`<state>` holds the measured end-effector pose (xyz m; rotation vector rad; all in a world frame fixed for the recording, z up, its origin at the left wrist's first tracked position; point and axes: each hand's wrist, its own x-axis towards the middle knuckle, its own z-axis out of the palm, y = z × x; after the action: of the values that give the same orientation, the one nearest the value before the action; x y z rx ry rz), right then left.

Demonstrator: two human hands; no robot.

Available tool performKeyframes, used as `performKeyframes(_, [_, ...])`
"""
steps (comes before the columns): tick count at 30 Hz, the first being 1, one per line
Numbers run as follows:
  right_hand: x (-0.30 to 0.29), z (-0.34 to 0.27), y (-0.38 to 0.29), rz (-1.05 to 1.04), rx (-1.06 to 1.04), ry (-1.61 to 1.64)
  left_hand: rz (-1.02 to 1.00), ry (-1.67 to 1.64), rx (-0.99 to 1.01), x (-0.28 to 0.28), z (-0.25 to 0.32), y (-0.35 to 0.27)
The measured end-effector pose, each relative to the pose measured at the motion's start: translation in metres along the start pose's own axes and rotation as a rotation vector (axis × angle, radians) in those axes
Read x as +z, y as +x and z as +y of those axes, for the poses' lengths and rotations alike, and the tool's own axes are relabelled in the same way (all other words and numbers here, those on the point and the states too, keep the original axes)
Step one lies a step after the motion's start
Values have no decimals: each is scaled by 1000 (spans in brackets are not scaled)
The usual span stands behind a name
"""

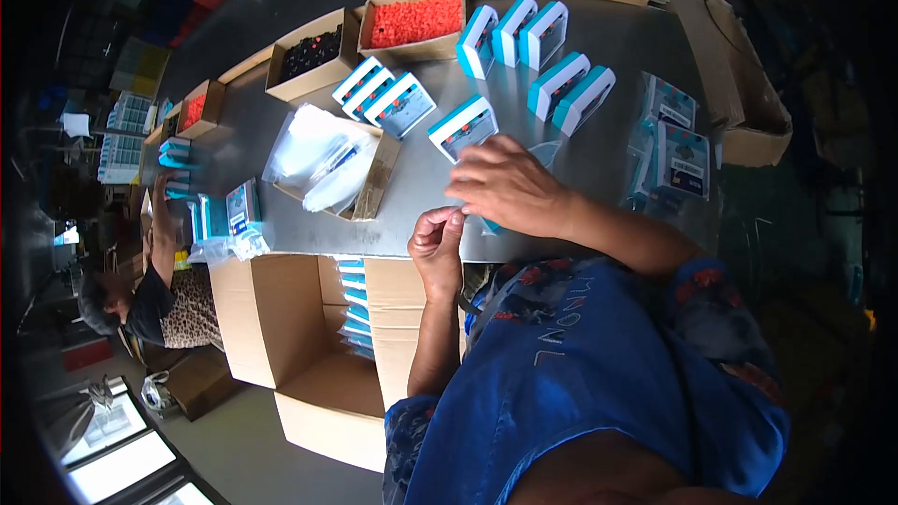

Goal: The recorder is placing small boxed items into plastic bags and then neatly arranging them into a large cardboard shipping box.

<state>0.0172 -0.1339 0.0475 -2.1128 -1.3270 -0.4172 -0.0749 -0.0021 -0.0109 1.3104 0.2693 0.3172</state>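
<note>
My left hand (438,245) has thumb and forefinger pinched together, seemingly on the edge of a clear plastic bag (489,227) that is mostly hidden. Over it reaches my right hand (508,186), fingers bent and slightly blurred; its grip is unclear. A bit of teal shows beneath the right palm. Just beyond the right fingertips stands a teal and white box (463,128) with a printed face. More clear plastic (546,152) lies beside the right hand. Farther back, several similar boxes (400,105) stand upright in groups.
Cardboard trays hold red parts (419,19), black parts (312,55) and clear bags (319,154). Bagged boxes (682,158) lie at right, others (243,207) at left. An open carton (287,315) with bagged packs stands below the metal table's edge (337,250). A co-worker (165,287) reaches in at left.
</note>
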Motion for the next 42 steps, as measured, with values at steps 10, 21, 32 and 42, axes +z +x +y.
performKeyframes(10, [-17, 36, -22, -263, 32, -120, 60, 70, 147, -4, 4, 0])
performKeyframes(21, [-60, 41, -55, -217, 101, 27, -280, 234, 192, 34, 31, -2])
performKeyframes(32, [-179, 93, -137, 242, 715, -190, -167, 327, 175, 1, 14, 34])
performKeyframes(42, [-123, 173, -170, -122, 746, -594, 32, 1180, 351, -116, 0, 114])
